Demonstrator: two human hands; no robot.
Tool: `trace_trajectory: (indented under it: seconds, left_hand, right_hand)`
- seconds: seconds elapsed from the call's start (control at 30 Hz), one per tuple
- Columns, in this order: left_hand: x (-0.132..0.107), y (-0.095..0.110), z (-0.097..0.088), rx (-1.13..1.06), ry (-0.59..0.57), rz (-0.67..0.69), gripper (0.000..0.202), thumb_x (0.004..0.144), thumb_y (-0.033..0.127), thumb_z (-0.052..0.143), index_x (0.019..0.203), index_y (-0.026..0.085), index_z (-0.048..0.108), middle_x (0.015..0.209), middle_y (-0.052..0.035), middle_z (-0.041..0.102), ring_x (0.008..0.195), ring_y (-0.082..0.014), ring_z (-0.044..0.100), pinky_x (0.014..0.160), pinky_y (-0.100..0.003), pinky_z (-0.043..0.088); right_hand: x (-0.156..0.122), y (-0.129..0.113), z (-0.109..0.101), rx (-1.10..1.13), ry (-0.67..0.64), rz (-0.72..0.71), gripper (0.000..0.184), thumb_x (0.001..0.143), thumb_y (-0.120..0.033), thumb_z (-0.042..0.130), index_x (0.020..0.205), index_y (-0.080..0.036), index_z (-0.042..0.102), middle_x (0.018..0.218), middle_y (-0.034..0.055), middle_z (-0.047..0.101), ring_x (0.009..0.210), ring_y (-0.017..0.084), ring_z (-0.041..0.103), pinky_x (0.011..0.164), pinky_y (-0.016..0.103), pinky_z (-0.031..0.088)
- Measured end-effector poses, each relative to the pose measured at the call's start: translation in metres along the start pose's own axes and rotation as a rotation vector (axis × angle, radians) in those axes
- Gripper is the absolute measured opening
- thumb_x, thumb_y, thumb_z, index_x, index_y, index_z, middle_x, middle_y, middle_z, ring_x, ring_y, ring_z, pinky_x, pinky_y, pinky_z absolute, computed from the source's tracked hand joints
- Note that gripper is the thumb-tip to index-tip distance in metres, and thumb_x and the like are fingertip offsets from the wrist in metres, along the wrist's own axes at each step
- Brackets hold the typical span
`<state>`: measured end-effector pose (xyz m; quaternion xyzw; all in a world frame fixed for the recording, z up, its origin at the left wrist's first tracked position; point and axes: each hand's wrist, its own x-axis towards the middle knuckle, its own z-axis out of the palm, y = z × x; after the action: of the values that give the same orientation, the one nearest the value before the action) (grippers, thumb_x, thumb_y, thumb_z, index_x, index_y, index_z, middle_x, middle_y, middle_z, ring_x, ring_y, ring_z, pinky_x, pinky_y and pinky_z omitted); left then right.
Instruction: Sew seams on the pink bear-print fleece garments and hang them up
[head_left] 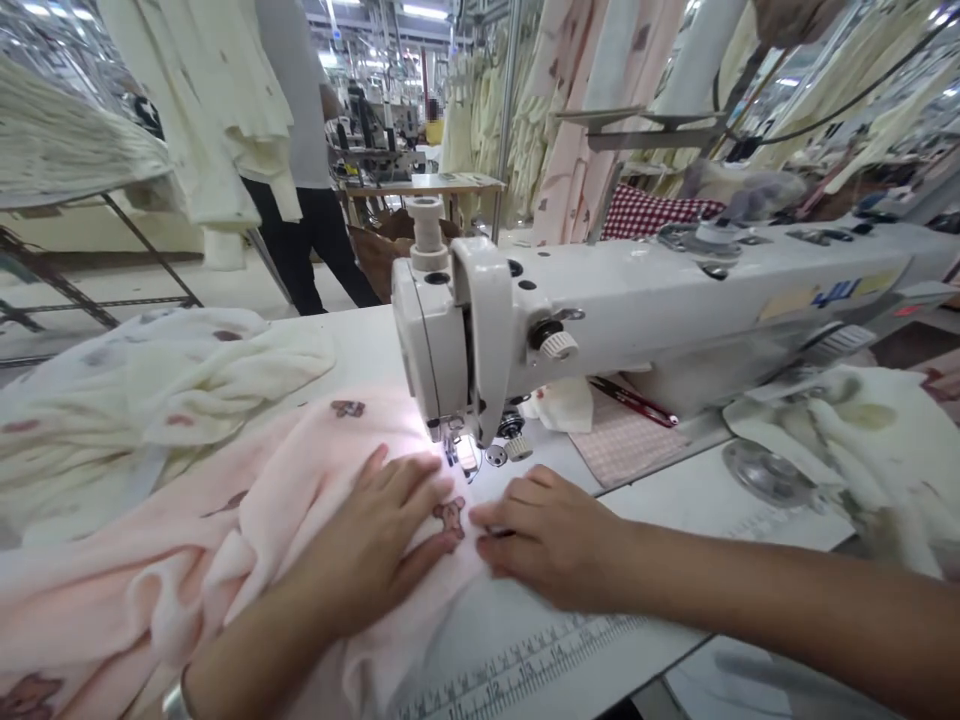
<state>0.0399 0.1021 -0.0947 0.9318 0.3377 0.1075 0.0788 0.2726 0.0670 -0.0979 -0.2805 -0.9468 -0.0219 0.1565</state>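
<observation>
two hands (379, 530) (555, 540) at one pink cloth (292, 490)

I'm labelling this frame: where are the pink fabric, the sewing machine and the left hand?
Pink fabric (259, 535), head view: a fold near its middle.
Sewing machine (637, 300), head view: its long white arm.
Left hand (371, 535), head view: its back.

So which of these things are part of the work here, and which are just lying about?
In use:
pink printed fabric, under the left hand, with the right hand at its edge
white sewing machine, lit at the needle

Seemingly just lying about:
cream cloth heap at left
pink checked cloth
dark red tool by it
cream cloth at right
</observation>
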Motion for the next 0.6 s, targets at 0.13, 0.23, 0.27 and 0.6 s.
trace_trajectory:
  seconds: [0.13, 0.23, 0.27, 0.6]
  left_hand:
    - [0.019, -0.027, -0.004, 0.013, -0.011, 0.022, 0.029, 0.090, 0.039, 0.040, 0.107, 0.021, 0.055, 0.110, -0.0084, 0.057, 0.101, -0.0242, 0.051, 0.098, -0.048, 0.033]
    - [0.032, -0.044, -0.004, 0.056, 0.000, 0.018, 0.029, 0.090, 0.040, 0.038, 0.091, 0.020, 0.059, 0.099, -0.0075, 0.060, 0.091, -0.0233, 0.053, 0.091, -0.043, 0.037]
    - [0.036, -0.049, -0.004, 0.066, 0.005, 0.013, 0.029, 0.089, 0.040, 0.038, 0.087, 0.020, 0.059, 0.098, -0.0072, 0.061, 0.091, -0.0234, 0.054, 0.089, -0.042, 0.038]
    - [0.037, -0.044, 0.003, 0.152, 0.097, -0.178, 0.034, 0.088, 0.035, 0.040, 0.111, 0.014, 0.055, 0.125, -0.0169, 0.053, 0.118, -0.0338, 0.045, 0.097, -0.057, 0.031]
  right_hand:
    - [0.022, 0.015, 0.002, -0.049, -0.035, 0.088, 0.018, 0.091, -0.027, 0.047, 0.090, -0.023, 0.065, 0.090, 0.0029, 0.063, 0.075, 0.015, 0.051, 0.067, 0.031, 0.031]
    - [0.029, 0.022, 0.006, -0.122, -0.018, 0.123, 0.019, 0.089, -0.023, 0.047, 0.087, -0.021, 0.066, 0.084, 0.0054, 0.063, 0.072, 0.016, 0.050, 0.069, 0.032, 0.034]
    - [0.030, 0.024, 0.009, -0.127, -0.007, 0.129, 0.019, 0.089, -0.022, 0.047, 0.086, -0.021, 0.066, 0.083, 0.0057, 0.063, 0.072, 0.017, 0.051, 0.069, 0.033, 0.034]
    - [0.033, 0.014, 0.001, 0.024, 0.126, 0.093, 0.023, 0.093, -0.023, 0.040, 0.095, -0.019, 0.062, 0.091, 0.0054, 0.065, 0.075, 0.015, 0.055, 0.072, 0.031, 0.041]
